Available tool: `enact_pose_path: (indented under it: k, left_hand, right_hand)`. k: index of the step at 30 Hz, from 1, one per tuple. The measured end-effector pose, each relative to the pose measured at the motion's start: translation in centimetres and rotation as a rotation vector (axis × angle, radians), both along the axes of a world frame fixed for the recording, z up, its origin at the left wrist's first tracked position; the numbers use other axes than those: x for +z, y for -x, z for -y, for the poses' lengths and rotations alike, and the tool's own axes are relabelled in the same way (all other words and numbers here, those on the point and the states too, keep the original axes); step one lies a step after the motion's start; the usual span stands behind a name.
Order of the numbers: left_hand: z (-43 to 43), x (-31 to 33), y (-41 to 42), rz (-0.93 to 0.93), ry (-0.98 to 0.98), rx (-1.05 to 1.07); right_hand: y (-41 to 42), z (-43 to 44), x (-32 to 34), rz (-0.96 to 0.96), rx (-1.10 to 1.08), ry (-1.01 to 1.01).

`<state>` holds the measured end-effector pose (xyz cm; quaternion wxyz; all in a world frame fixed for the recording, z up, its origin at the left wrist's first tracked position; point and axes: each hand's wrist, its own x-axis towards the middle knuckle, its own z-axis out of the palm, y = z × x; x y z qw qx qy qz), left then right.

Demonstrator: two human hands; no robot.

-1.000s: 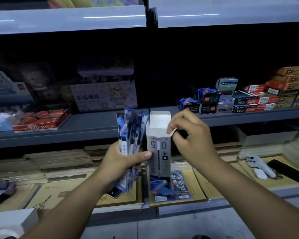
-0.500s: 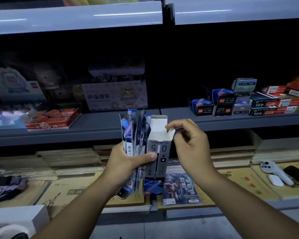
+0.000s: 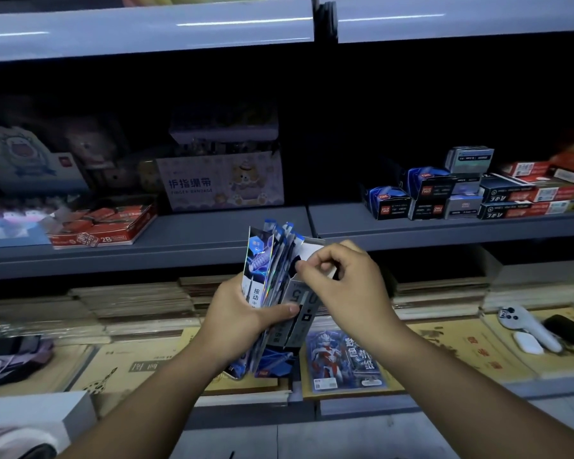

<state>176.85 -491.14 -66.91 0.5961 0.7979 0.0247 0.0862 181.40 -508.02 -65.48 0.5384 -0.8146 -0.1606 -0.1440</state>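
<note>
Left hand (image 3: 236, 321) grips blue packs (image 3: 262, 260) and grey box (image 3: 305, 314) printed 05.

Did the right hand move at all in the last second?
Yes. Against the shelf joint, the right hand has shifted left, over the small box's top, where it pinches the flap.

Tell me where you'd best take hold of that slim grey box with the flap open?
Probably its lower half, from the right, fingers pinching front and back. The grey box stands upright; the right hand pinches the open flap on top, the left hand clamps its middle, and the packets press against its left side, leaving only that part free.
</note>
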Motion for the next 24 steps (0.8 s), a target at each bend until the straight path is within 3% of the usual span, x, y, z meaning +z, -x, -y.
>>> enact_pose_path:
  k: [13, 24]
  left_hand:
    - [0.4, -0.7, -0.4, -0.04, -0.149, -0.008]
    - [1.1, -0.4, -0.5, -0.079, -0.149, -0.071]
  right_hand:
    - [-0.4, 1.0, -0.3, -0.185, 0.047, -0.163]
    - [-0.5, 1.6, 0.1, -0.087, 0.01, -0.193]
